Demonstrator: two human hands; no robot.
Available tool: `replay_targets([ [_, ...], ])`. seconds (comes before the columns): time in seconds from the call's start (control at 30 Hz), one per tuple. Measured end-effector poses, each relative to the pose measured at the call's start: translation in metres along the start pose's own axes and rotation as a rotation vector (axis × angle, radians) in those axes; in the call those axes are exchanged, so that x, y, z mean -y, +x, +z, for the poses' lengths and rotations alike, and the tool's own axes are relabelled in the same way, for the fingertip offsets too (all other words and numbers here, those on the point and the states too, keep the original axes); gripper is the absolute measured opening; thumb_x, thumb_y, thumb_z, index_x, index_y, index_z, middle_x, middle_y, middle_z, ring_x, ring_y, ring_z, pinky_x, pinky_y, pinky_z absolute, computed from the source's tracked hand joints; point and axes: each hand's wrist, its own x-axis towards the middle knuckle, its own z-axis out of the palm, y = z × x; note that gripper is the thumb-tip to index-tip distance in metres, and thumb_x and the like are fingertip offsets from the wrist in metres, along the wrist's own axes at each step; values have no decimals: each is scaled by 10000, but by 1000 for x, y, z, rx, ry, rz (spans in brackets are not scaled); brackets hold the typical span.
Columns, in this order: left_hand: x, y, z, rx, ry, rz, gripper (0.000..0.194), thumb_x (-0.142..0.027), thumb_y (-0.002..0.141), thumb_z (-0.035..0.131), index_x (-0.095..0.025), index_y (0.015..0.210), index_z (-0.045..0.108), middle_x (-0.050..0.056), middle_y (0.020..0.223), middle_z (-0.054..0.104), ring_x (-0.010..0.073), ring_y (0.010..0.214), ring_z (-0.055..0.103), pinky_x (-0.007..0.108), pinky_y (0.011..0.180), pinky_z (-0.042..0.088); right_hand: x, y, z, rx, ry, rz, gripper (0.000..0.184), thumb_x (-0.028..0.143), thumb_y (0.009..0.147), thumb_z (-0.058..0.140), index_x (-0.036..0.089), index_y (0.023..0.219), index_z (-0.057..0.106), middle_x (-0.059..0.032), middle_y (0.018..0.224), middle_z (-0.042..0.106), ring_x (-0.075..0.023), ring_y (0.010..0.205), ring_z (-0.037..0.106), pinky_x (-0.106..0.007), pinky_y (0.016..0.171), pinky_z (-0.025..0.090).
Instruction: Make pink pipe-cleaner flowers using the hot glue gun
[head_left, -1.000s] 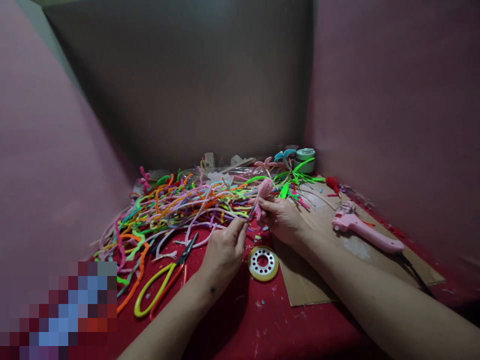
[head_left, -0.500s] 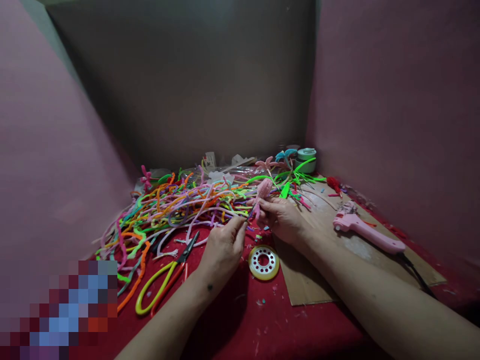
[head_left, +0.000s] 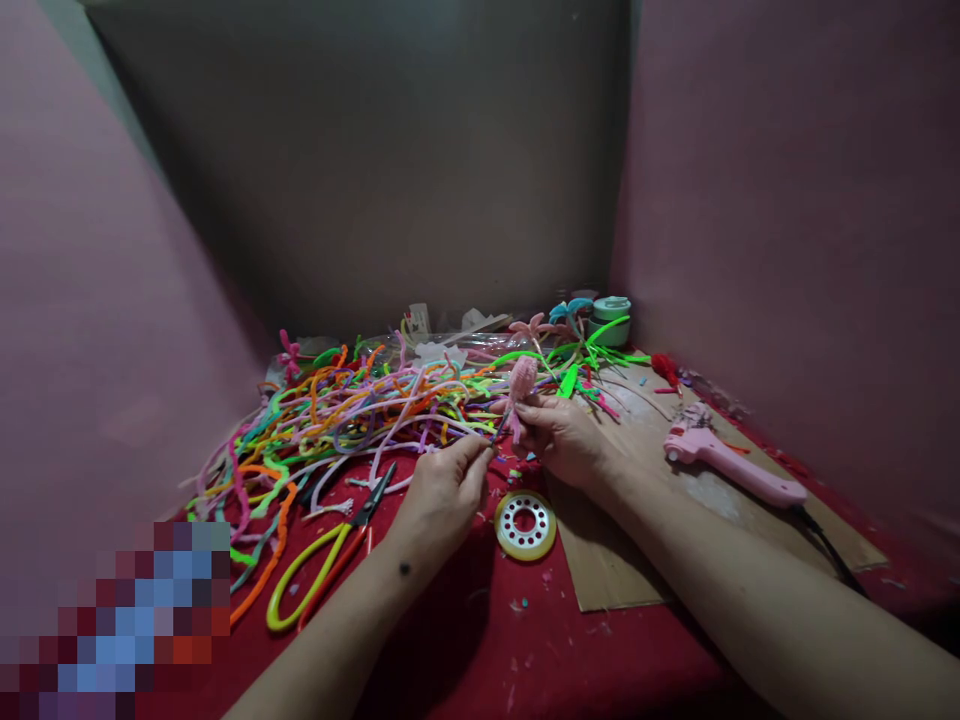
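My right hand (head_left: 564,438) has its thumb and fingers closed on a pink pipe-cleaner flower (head_left: 523,377), with the rounded bud pointing up. A pink end of it hangs below the fingertips. Just to the left, my left hand (head_left: 448,488) is closed in a pinch. A thin dark piece (head_left: 498,432) runs from its fingertips towards the base of the flower; its kind is too small to make out. Beside my left wrist lie scissors (head_left: 330,565) with yellow and red handles and dark blades. A yellow-rimmed reel (head_left: 526,526) rests below the hands.
A tangled heap of coloured pipe cleaners (head_left: 352,410) spreads behind and left of my hands. On the right, a pink glue gun (head_left: 731,465) lies on a cardboard sheet (head_left: 622,560). A lidded jar (head_left: 610,322) stands at the back. Red cloth (head_left: 480,660) covers the table.
The pink flower has tilted and turned slightly between my right fingers. My left hand holds nearly the same position. The whole view has shifted a little.
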Motion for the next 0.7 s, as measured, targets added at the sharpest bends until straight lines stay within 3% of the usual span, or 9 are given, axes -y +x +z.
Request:
replay_targets([
  [0.1, -1, 1, -2, 38, -82, -32, 293, -309, 857, 386, -179, 621, 501, -45, 466, 448, 85, 447, 398, 193, 480, 310, 0, 1, 1, -15, 8, -5, 106, 204, 654, 675, 119, 714, 656, 33, 494, 491, -59, 421, 363, -205, 430, 273],
  [0.23, -3, 0, 0, -14, -70, -26, 261, -293, 849, 397, -178, 635, 494, -53, 467, 421, 79, 443, 378, 188, 474, 305, -2, 3, 1, -33, 9, -45, 124, 220, 657, 687, 134, 625, 603, 49, 454, 455, -60, 404, 328, -217, 422, 268],
  [0.4, -7, -4, 3, -5, -46, 24, 241, -282, 841, 403, -167, 690, 552, -47, 496, 425, 79, 457, 370, 187, 472, 302, -6, 6, -5, -72, 22, -68, 165, 217, 630, 711, 144, 603, 565, 58, 458, 445, -59, 408, 343, -218, 428, 276],
  [0.7, -7, -6, 5, 72, -10, 106, 251, -274, 837, 419, -163, 812, 643, -16, 556, 548, 82, 477, 438, 188, 497, 333, -5, 6, -1, -141, 0, -41, 213, 203, 548, 753, 143, 648, 576, 27, 542, 556, -83, 449, 453, -235, 456, 336],
])
